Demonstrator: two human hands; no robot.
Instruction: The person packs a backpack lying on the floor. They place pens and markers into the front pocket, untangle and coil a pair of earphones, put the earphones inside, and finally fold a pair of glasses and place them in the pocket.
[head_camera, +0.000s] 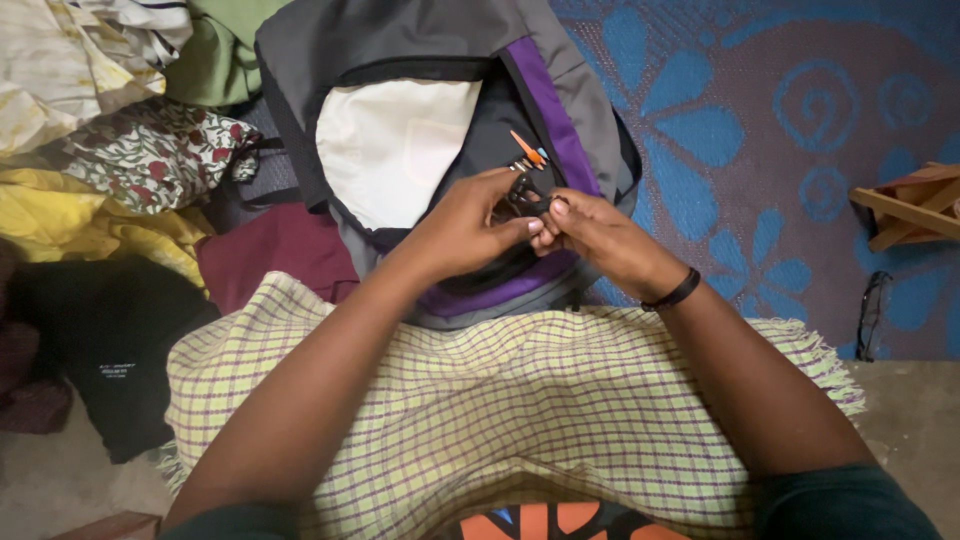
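Note:
A grey, black and purple backpack lies open in front of me, its white lining showing. My left hand and my right hand meet over its front pocket. Both pinch a small black zipper pull or clasp between the fingertips. An orange pull tab hangs just above them. A black band circles my right wrist. A yellow checked cloth covers my lap below the hands.
Piled clothes lie to the left: a floral cloth, a yellow cloth, a maroon cloth, a black garment. A blue patterned mat spreads to the right, with a wooden frame and dark eyeglasses on it.

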